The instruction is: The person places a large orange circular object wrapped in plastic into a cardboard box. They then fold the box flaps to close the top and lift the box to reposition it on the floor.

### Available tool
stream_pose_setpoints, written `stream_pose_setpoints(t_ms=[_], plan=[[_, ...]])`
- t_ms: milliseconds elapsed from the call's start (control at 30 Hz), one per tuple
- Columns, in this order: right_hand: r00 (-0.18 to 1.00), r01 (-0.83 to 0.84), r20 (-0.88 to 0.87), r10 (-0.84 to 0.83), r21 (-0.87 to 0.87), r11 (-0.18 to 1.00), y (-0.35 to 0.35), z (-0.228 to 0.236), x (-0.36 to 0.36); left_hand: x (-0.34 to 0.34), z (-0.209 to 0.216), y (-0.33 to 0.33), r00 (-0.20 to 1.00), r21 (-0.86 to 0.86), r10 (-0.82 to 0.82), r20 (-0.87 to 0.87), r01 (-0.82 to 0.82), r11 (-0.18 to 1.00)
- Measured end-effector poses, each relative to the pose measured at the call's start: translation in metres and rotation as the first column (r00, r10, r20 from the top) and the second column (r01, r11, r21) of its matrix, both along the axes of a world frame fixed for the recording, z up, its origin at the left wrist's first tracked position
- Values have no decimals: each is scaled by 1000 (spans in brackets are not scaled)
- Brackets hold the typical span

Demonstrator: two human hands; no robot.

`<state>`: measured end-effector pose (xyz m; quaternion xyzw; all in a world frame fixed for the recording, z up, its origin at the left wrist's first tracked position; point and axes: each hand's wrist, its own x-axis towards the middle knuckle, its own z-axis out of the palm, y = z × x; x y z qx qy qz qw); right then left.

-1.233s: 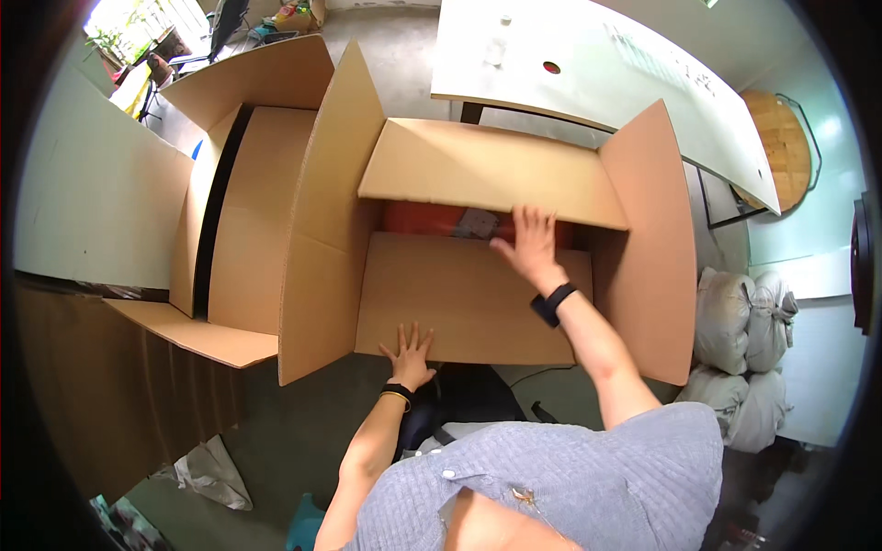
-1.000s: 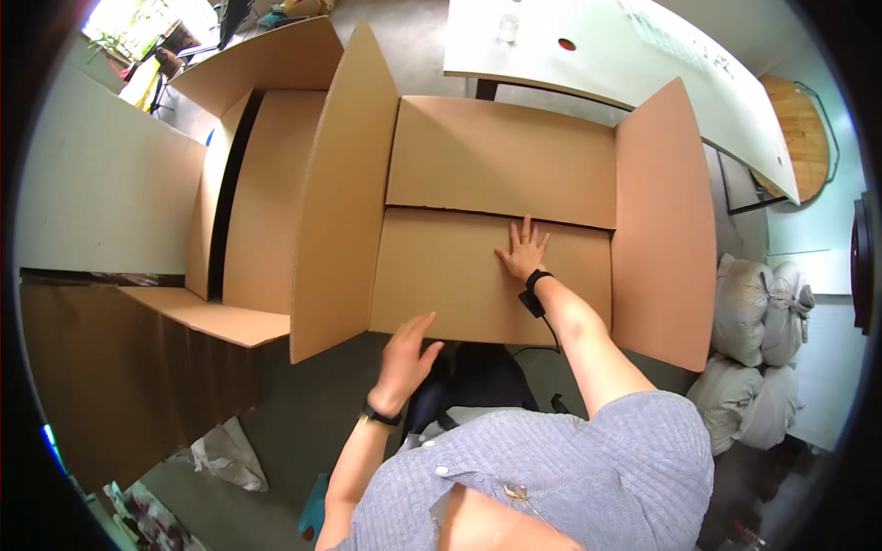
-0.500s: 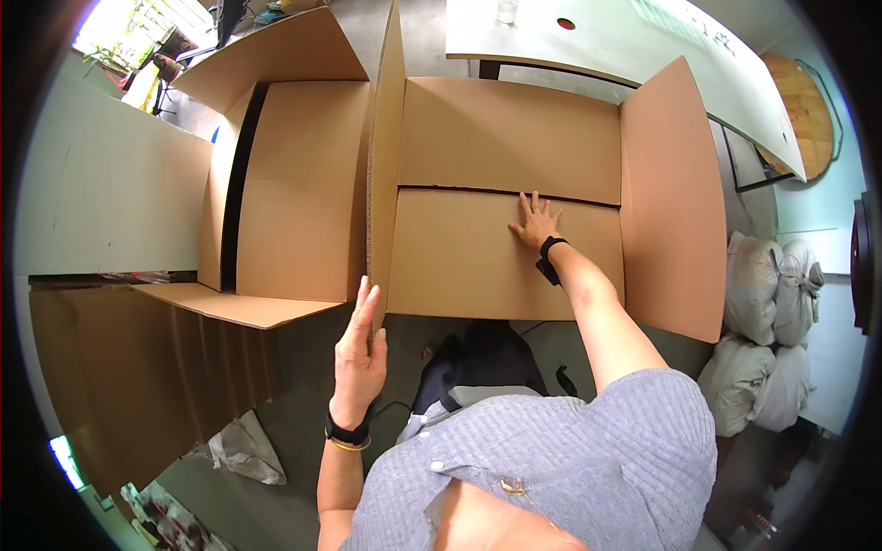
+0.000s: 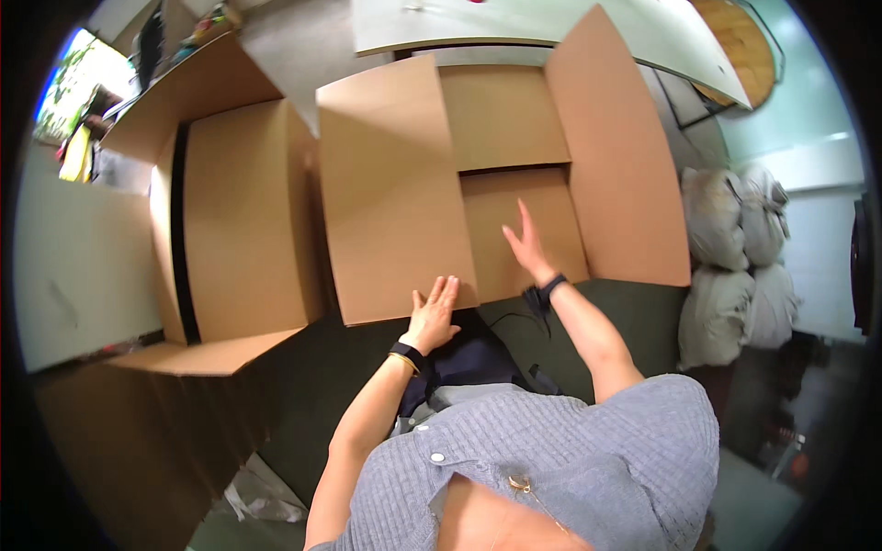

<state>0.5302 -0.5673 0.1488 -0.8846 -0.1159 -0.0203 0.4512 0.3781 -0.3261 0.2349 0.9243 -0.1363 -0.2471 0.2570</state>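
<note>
In front of me stands a large brown cardboard box, its near flap (image 4: 491, 266) and far flap (image 4: 505, 115) lying inward with a dark seam between them. Its broad left flap (image 4: 390, 184) leans over them toward the right. The right flap (image 4: 625, 156) is still raised and tilts outward. My left hand (image 4: 434, 317) rests with outstretched fingers on the near right corner of the left flap. Slightly blurred, my right hand (image 4: 529, 250) hovers above the near flap, thumb and fingers apart, holding nothing.
Another cardboard box (image 4: 243, 220) with raised flaps stands close on the left. Beyond the boxes is a white table (image 4: 514, 23). Several stuffed pale sacks (image 4: 712, 312) are stacked at the right. Brown cardboard sheets (image 4: 138, 441) lie at the lower left.
The left flap has swung from upright to leaning right over the inner flaps. My left hand moved right with it, and my right hand lifted off the near flap. The view has shifted.
</note>
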Motion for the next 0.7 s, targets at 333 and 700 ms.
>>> stream_pose_setpoints(t_ms=[333, 700], plan=[[860, 508, -444, -251, 792, 339, -223, 181, -78, 9, -36, 0, 985, 162, -105, -133, 127, 979], [989, -24, -144, 24, 4, 1000, -63, 235, -83, 8, -33, 0, 984, 162, -118, -136, 139, 977]])
